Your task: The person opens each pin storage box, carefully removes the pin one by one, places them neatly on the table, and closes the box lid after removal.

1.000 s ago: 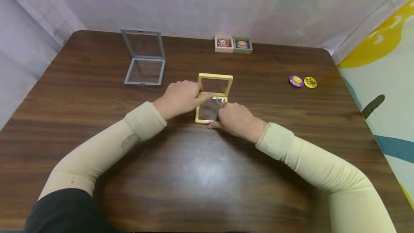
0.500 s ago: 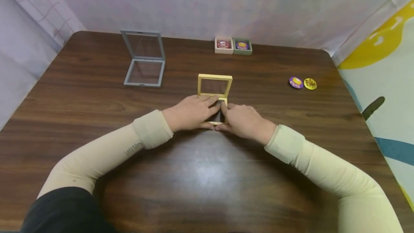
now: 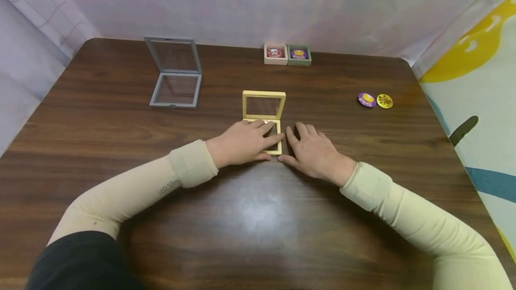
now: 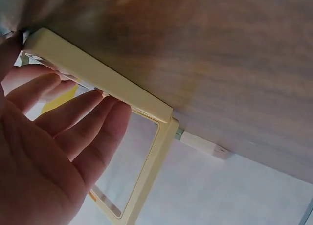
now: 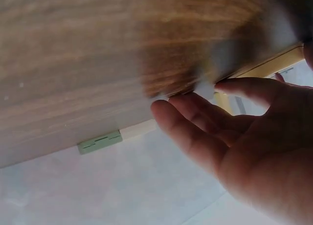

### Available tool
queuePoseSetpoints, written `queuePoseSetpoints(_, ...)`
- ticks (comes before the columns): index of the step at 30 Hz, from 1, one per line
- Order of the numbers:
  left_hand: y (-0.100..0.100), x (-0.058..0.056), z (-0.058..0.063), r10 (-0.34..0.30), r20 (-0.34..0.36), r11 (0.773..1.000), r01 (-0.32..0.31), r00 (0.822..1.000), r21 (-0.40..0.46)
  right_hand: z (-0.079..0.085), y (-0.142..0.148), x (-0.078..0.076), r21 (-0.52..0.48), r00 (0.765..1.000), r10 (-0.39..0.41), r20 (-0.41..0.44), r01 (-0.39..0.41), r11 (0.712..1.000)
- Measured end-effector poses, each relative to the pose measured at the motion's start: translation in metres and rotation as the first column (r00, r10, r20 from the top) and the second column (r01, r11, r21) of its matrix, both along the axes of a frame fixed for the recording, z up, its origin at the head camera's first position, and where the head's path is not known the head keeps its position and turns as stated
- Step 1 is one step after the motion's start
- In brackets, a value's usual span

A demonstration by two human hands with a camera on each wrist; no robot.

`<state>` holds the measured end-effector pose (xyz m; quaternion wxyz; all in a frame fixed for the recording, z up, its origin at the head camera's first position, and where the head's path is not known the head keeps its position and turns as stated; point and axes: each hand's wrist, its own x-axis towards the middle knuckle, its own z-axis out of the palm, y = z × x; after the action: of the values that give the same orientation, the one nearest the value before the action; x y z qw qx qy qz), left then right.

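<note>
A yellow hinged display frame (image 3: 264,94) with clear film windows stands unfolded mid-table in the head view, its lid raised and its base flat. Across that base lies my left hand (image 3: 246,143), fingers extended and covering much of the window. In the left wrist view the fingertips (image 4: 120,110) touch the inside of the base, and the lid hangs beyond. My right hand (image 3: 316,152) rests on the table just right of the frame, fingers spread and apart from it. It holds nothing. What lies under the left palm is hidden.
A larger grey hinged frame (image 3: 175,73) stands unfolded at the back left. A pink box (image 3: 276,61) and a green box (image 3: 299,62), each holding a round badge, sit against the rear curtain. A purple badge (image 3: 367,100) and a yellow badge (image 3: 384,101) lie at right.
My left hand has come down from the hinge onto the base. My right hand has left the frame and slid right onto the table. The head view has shifted slightly.
</note>
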<state>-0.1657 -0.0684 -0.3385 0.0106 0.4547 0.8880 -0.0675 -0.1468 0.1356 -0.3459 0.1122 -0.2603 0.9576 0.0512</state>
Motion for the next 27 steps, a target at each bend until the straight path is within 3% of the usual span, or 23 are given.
queuePoseSetpoints(6, -0.001, 0.000, -0.001, -0.006, -0.009, 1.000, 0.006, 1.000, 0.004, 0.000, -0.001, 0.000, 0.004, 1.000, 0.001, -0.013, -0.001, 1.000)
queuePoseSetpoints(15, -0.008, -0.005, 0.001, 0.048, 0.021, 0.999, -0.048, 0.999, -0.010, 0.000, -0.002, 0.001, 0.000, 1.000, -0.009, 0.000, 0.009, 1.000)
queuePoseSetpoints(27, -0.031, -0.030, 0.003, 0.161, 0.076, 0.987, -0.160, 0.984, -0.020, -0.001, -0.001, 0.001, 0.005, 1.000, -0.007, -0.005, 0.007, 1.000)
